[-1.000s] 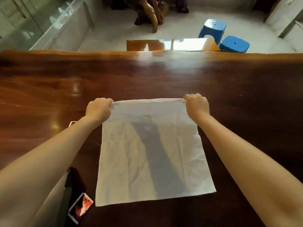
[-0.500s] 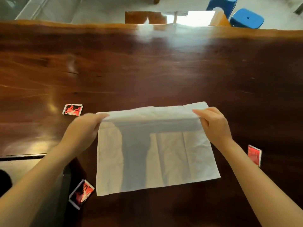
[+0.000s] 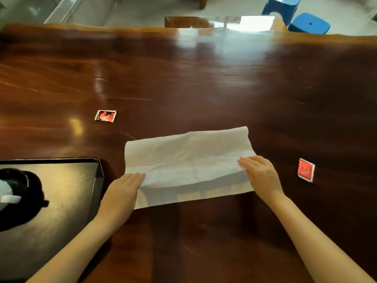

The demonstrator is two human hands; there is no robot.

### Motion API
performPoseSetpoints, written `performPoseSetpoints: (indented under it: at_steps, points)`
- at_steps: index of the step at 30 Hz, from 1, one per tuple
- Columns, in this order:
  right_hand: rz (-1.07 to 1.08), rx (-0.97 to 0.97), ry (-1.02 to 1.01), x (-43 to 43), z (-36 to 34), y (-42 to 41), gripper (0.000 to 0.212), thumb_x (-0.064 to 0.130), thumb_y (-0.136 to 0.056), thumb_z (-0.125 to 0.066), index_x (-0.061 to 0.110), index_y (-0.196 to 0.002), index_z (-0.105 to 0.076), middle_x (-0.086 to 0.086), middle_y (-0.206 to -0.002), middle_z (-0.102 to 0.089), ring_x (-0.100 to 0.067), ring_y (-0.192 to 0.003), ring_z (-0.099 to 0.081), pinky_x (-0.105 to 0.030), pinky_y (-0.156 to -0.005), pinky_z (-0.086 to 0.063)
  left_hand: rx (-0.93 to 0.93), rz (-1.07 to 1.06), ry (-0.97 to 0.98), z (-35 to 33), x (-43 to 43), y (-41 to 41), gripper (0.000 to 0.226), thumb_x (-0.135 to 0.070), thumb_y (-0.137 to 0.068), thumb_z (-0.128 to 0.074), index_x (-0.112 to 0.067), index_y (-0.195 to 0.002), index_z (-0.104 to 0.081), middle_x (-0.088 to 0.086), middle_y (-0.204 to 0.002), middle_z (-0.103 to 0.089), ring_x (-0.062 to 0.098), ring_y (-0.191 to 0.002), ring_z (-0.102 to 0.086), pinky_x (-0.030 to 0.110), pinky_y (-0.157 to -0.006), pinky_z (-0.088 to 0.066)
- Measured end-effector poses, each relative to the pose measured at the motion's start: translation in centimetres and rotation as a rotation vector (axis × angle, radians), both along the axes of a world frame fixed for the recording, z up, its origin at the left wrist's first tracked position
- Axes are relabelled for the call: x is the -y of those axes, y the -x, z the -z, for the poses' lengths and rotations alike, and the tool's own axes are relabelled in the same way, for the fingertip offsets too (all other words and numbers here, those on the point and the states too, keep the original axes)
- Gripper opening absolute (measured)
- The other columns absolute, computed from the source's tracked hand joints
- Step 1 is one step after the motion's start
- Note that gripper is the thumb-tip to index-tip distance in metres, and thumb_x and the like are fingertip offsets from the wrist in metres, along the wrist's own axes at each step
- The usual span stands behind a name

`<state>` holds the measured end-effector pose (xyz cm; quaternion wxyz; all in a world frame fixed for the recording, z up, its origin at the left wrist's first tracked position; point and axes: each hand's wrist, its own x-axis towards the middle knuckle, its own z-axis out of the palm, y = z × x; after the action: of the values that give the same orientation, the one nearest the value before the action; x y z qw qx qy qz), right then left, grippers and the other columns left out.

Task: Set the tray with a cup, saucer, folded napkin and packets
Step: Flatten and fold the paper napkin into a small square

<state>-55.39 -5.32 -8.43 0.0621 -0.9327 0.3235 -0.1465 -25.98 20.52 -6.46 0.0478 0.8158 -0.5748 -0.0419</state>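
A white napkin (image 3: 187, 154) lies on the dark wooden table (image 3: 204, 82), its far half folded over toward me and not quite meeting the near edge. My left hand (image 3: 124, 190) holds the folded layer's left corner. My right hand (image 3: 261, 174) holds its right corner. A black tray (image 3: 98, 180) sits at the left, touching my left forearm. Inside it stands a dark cup on a saucer (image 3: 14, 186), partly cut off by the frame. One red packet (image 3: 105, 115) lies beyond the tray, another red packet (image 3: 305, 170) to the right of the napkin.
The table's far edge runs across the top of the view. Beyond it are a glossy wooden bench (image 3: 204, 22) and two blue stools (image 3: 309, 23) on a pale floor. Broad bare wood lies behind the napkin.
Both hands have drawn the napkin's far edge toward me, folding it over. My view has dropped, so the tray with the cup now shows at the left.
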Motion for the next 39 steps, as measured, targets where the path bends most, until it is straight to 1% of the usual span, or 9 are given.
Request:
performPoseSetpoints:
  at_steps: [3, 9, 14, 18, 25, 29, 31, 35, 39]
  points:
    - [-0.017, -0.021, -0.006, -1.5, 0.7, 1.1, 0.040, -0.007, -0.066, -0.078, 0.007, -0.103, -0.072, -0.010, -0.102, -0.073, -0.030, -0.093, -0.068, -0.043, -0.081, -0.056, -0.002, -0.014, -0.075, 1.0, -1.7, 1.3, 0.060, 0.011, -0.055, -0.080, -0.006, -0.112, -0.067, 0.012, -0.108, -0.071, 0.028, -0.099, -0.068, 0.040, -0.082, -0.054]
    - [-0.036, -0.046, 0.029, -3.6, 2.3, 2.7, 0.041, -0.009, -0.066, -0.077, 0.008, -0.102, -0.072, -0.010, -0.107, -0.072, -0.031, -0.098, -0.067, -0.044, -0.087, -0.050, 0.021, -0.060, -0.165, 3.3, -3.6, 2.1, 0.066, 0.014, -0.055, -0.078, -0.002, -0.117, -0.063, 0.018, -0.122, -0.063, 0.034, -0.114, -0.060, 0.043, -0.091, -0.047]
    - [-0.034, -0.038, 0.048, -4.6, 2.5, 3.4, 0.040, -0.009, -0.068, -0.075, 0.008, -0.104, -0.071, -0.011, -0.111, -0.070, -0.031, -0.102, -0.065, -0.046, -0.090, -0.049, 0.095, -0.037, -0.157, 3.1, -4.0, 2.7, 0.066, 0.010, -0.049, -0.081, 0.000, -0.113, -0.065, 0.018, -0.117, -0.066, 0.034, -0.109, -0.063, 0.044, -0.090, -0.047]
    - [-0.064, -0.041, 0.033, -5.3, 3.2, 3.9, 0.043, -0.010, -0.066, -0.076, 0.009, -0.105, -0.071, -0.010, -0.111, -0.070, -0.030, -0.100, -0.065, -0.046, -0.091, -0.049, 0.082, -0.037, -0.180, 3.8, -4.5, 2.7, 0.069, 0.012, -0.047, -0.081, 0.001, -0.113, -0.065, 0.018, -0.117, -0.066, 0.034, -0.109, -0.063, 0.044, -0.086, -0.051]
    - [-0.057, -0.019, -0.002, -6.3, 3.6, 4.7, 0.042, -0.004, -0.071, -0.075, 0.010, -0.110, -0.069, -0.008, -0.117, -0.068, -0.028, -0.105, -0.063, -0.045, -0.093, -0.047, 0.123, 0.005, -0.137, 3.6, -4.0, 3.0, 0.045, 0.004, -0.065, -0.072, 0.002, -0.110, -0.064, 0.023, -0.114, -0.064, 0.038, -0.107, -0.061, 0.046, -0.090, -0.050]
    - [-0.072, -0.053, -0.034, -6.6, 3.8, 5.3, 0.045, 0.007, -0.074, -0.076, 0.012, -0.117, -0.066, -0.006, -0.125, -0.064, -0.025, -0.112, -0.060, -0.042, -0.096, -0.045, 0.204, 0.034, -0.191, 3.5, -3.8, 3.2, 0.042, 0.005, -0.053, -0.079, 0.006, -0.093, -0.067, 0.028, -0.107, -0.066, 0.041, -0.100, -0.065, 0.049, -0.088, -0.051]
    - [-0.026, -0.043, -0.079, -6.7, 3.8, 5.7, 0.051, 0.013, -0.076, -0.076, 0.012, -0.124, -0.060, -0.006, -0.130, -0.060, -0.024, -0.118, -0.056, -0.042, -0.100, -0.045, 0.203, 0.012, -0.221, 3.1, -3.7, 3.3, 0.042, 0.005, -0.052, -0.078, 0.006, -0.093, -0.067, 0.028, -0.107, -0.066, 0.042, -0.099, -0.064, 0.050, -0.089, -0.050]
    - [0.203, -0.041, -0.171, -7.0, 3.3, 6.9, 0.068, 0.024, -0.075, -0.077, 0.010, -0.135, -0.048, -0.008, -0.137, -0.053, -0.026, -0.128, -0.047, -0.045, -0.107, -0.036, 0.067, 0.054, -0.156, 1.6, -1.9, 5.6, 0.043, -0.009, -0.063, -0.057, -0.001, -0.105, -0.062, 0.017, -0.106, -0.062, 0.037, -0.097, -0.059, 0.046, -0.088, -0.048]
    - [0.353, -0.004, -0.298, -7.2, 3.4, 7.1, 0.065, 0.025, -0.077, -0.075, 0.012, -0.134, -0.048, -0.007, -0.138, -0.051, -0.026, -0.132, -0.039, -0.045, -0.110, -0.027, -0.097, 0.243, 0.046, 0.9, 4.4, 12.2, 0.038, -0.016, -0.060, -0.075, -0.011, -0.097, -0.066, 0.005, -0.092, -0.066, 0.028, -0.085, -0.063, 0.034, -0.071, -0.054]
